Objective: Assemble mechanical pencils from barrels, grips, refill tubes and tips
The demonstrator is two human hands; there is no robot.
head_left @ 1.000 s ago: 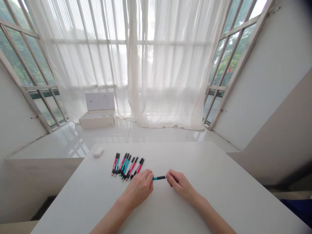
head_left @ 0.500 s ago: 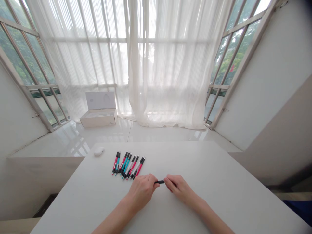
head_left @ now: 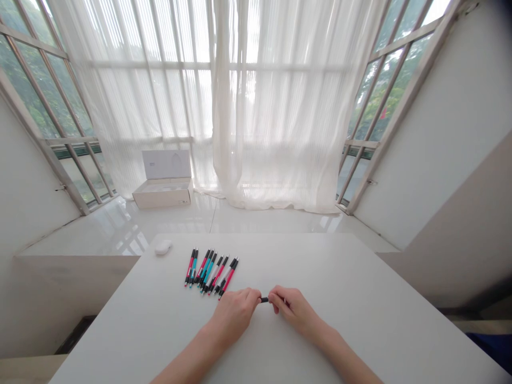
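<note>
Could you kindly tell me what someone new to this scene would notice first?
Sheer white curtains glow across the top of the view. Below, on a white table, a row of pink and teal pens lies left of centre, while the left hand and right hand meet near the bottom, pinching a dark pen.

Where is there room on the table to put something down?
There's bare table right of the right hand and below the white mouse. It's crowded at the pens and where the left hand and right hand pinch the dark pen.

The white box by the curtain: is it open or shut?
Open: the white box has its lid standing up behind the base, and the inside shows.
</note>
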